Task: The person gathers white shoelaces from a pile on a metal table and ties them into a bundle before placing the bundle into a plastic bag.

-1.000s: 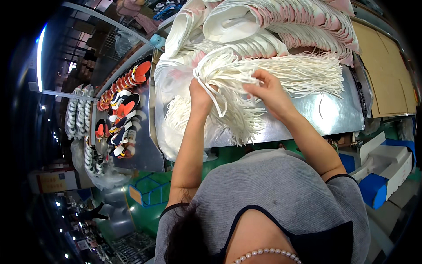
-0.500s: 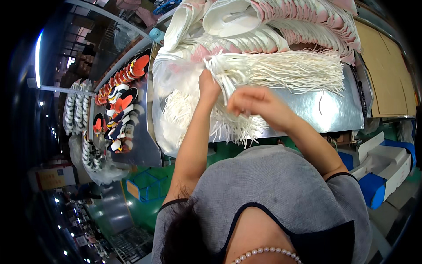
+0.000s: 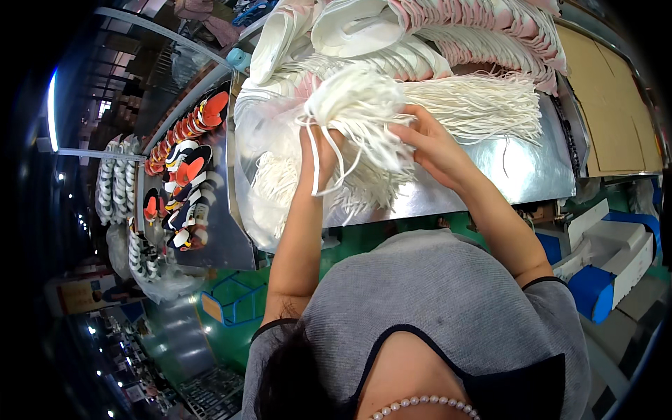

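A loose, looped bundle of white shoelaces (image 3: 364,112) is held up over the near edge of the metal table. My left hand (image 3: 320,148) is closed around its lower left side, and the laces hide most of its fingers. At the bundle's right side, my right hand (image 3: 435,145) has its thumb and fingers closed on the strands. A long row of straight white laces (image 3: 483,108) lies on the table just beyond my right hand. Beside my left forearm, more white laces (image 3: 274,180) rest in a clear plastic bag (image 3: 252,217).
Stacked white and pink shoe uppers (image 3: 420,59) cover the back of the metal table (image 3: 511,168). On the left, a dark side table (image 3: 220,238) carries orange, black and white shoe parts (image 3: 189,168). Cardboard (image 3: 605,105) lies at right, above a white and blue bin (image 3: 609,259).
The bundle has been lifted and spread upward above the table in my left hand. My right hand, blurred before, has moved right and up and now grips the bundle's side.
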Available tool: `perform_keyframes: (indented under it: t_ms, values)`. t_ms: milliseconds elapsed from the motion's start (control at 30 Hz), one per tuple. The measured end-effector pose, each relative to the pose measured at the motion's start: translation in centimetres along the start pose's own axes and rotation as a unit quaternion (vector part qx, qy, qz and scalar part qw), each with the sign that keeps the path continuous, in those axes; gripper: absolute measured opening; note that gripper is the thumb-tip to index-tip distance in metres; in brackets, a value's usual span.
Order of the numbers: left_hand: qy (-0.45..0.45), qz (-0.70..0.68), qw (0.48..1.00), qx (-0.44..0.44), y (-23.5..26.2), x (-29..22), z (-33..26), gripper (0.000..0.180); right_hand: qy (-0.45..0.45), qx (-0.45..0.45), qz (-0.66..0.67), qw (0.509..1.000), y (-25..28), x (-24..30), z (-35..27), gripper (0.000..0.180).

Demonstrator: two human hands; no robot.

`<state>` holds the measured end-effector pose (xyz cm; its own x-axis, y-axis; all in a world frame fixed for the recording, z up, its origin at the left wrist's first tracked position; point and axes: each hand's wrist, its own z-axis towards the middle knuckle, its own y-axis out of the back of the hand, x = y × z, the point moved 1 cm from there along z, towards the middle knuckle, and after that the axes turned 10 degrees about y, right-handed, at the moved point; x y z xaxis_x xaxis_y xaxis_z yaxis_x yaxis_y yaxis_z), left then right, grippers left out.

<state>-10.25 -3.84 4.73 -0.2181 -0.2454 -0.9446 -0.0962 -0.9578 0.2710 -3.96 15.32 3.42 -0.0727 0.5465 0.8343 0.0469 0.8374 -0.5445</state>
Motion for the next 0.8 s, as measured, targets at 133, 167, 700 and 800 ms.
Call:
perform_keyframes:
  t_ms: [133, 167, 700, 800]
  values:
    - [-0.025, 0.005, 1.0, -0.014, 0.0, -0.6, -1.1, 0.028, 0.065, 0.067, -0.014, 0.996, 0.2, -1.2, 1.6, 0.027]
    - [0.001, 0.021, 1.0, -0.019, 0.7, 0.1, -1.0, 0.028, 0.03, 0.079, 0.112, 0.99, 0.5, -1.1, 1.6, 0.021]
    - [0.105, -0.229, 0.967, -0.036, 2.5, 0.4, -1.5, 0.035, 0.032, 0.247, -0.17, 0.953, -3.2, -0.2, -3.1, 0.015]
    - [0.118, -0.229, 0.966, -0.021, 2.5, 0.7, -1.8, 0.036, 0.079, 0.217, -0.151, 0.961, -3.6, -0.4, -3.1, 0.012]
